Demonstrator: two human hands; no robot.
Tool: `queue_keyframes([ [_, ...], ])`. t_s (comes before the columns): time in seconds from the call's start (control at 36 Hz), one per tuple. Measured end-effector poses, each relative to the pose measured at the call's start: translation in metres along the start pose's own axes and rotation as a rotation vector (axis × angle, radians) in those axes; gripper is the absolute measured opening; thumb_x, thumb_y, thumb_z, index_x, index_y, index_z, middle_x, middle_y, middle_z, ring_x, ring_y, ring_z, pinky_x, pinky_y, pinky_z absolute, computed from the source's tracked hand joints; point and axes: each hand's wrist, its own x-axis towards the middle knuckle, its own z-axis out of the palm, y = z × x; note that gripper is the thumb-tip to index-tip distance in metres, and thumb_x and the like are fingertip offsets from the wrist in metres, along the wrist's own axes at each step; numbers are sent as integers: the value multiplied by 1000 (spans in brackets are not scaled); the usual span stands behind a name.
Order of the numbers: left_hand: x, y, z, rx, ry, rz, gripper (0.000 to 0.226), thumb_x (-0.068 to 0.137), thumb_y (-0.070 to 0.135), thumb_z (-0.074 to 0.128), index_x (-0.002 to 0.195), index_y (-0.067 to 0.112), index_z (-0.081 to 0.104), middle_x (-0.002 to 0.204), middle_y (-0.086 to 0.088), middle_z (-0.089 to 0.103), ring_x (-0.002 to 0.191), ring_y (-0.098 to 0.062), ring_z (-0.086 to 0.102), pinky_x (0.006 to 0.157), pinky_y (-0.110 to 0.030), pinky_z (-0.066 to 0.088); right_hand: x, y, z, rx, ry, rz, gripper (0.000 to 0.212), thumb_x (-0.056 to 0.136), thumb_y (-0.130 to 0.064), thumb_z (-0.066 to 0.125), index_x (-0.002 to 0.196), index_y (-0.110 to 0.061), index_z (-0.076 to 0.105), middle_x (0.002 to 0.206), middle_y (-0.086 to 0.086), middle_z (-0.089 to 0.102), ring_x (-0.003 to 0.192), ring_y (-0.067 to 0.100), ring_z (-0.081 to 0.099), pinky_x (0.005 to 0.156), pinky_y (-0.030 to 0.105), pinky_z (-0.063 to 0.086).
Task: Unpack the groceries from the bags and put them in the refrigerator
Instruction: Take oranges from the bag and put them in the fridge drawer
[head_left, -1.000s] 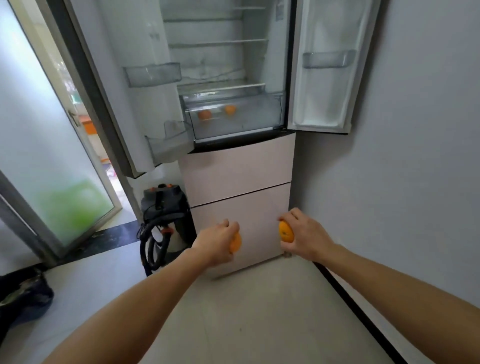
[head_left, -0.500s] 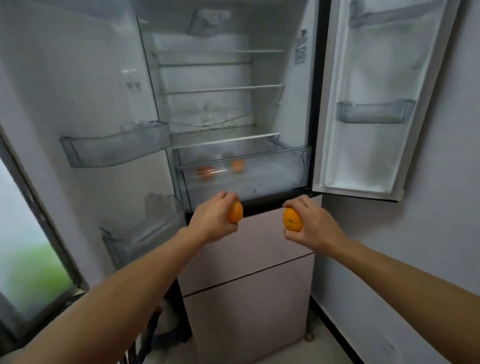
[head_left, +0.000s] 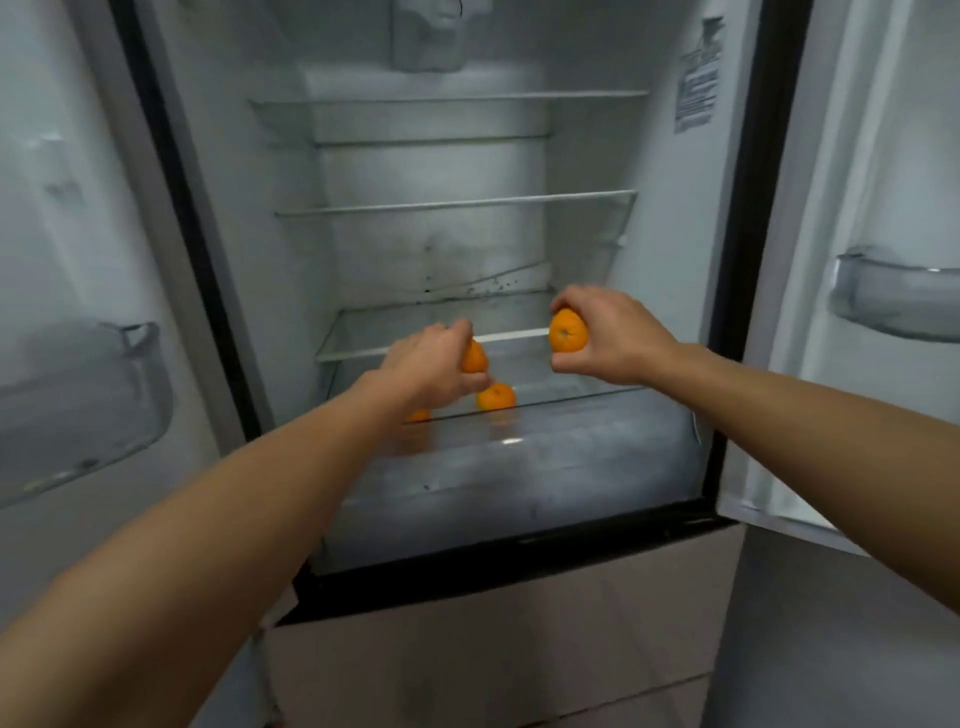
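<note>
Raised, left hand (head_left: 431, 364) and right hand (head_left: 615, 338) grip oranges (head_left: 569, 331) above two in drawer (head_left: 519, 467).

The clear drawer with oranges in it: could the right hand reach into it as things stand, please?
Probably yes: the right hand, gripping an orange, hovers over the drawer, whose top looks open and unblocked.

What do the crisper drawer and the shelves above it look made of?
Crisper drawer: probably clear plastic, slightly cloudy and glossy; a bright highlight sits on its front and its inside shows through. Shelves: likely glass panes with white edge trim; the back wall shows through them.
</note>
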Motion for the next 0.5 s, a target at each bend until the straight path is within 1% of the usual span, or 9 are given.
queue_keyframes([
  [0.06,23,-5,12,73,-93,-23,54,82,61,61,116,21,45,115,-9,58,102,-32,56,73,-37,39,30,15,15,-54,-92,-26,59,66,-44,78,117,-25,56,114,6,61,99,29,58,82,37,49],
  [0.11,41,-11,24,119,-195,-15,58,81,58,62,124,21,45,120,-10,57,105,-32,56,77,-38,44,56,28,33,-156,-216,-79,59,67,-47,77,117,-25,55,111,6,62,98,29,58,78,37,49],
  [0.17,55,-16,36,158,-264,10,56,80,52,66,122,20,47,124,-9,58,109,-31,56,79,-35,45,79,38,53,-275,-368,-138,59,68,-50,77,117,-25,54,108,5,61,95,28,58,72,35,47],
  [0.22,67,-22,49,202,-321,20,54,79,48,68,120,20,48,123,-8,59,108,-31,57,75,-32,42,96,45,75,-343,-496,-157,56,68,-51,77,113,-26,54,105,3,61,90,26,57,66,32,42],
  [0.31,82,-31,70,256,-416,-14,53,75,49,70,117,21,52,117,-8,61,104,-31,59,78,-35,47,116,53,111,-327,-641,-138,57,68,-51,79,114,-26,56,108,3,61,93,24,58,70,32,44],
  [0.39,97,-38,88,286,-468,-33,51,74,47,71,115,20,55,114,-10,63,102,-32,62,76,-35,48,132,58,139,-301,-713,-134,57,70,-54,76,115,-22,59,110,3,63,95,25,59,77,33,49],
  [0.44,105,-42,100,291,-489,-24,50,76,44,70,116,19,54,116,-11,62,103,-33,62,72,-32,44,140,63,153,-308,-724,-121,57,70,-60,73,113,-23,61,107,2,64,94,25,60,77,35,51],
  [0.5,112,-47,115,257,-522,-19,50,75,42,71,116,18,52,117,-12,60,102,-33,61,73,-33,46,145,66,165,-295,-752,-94,59,70,-62,73,113,-23,62,108,2,64,94,25,60,77,35,50],
])
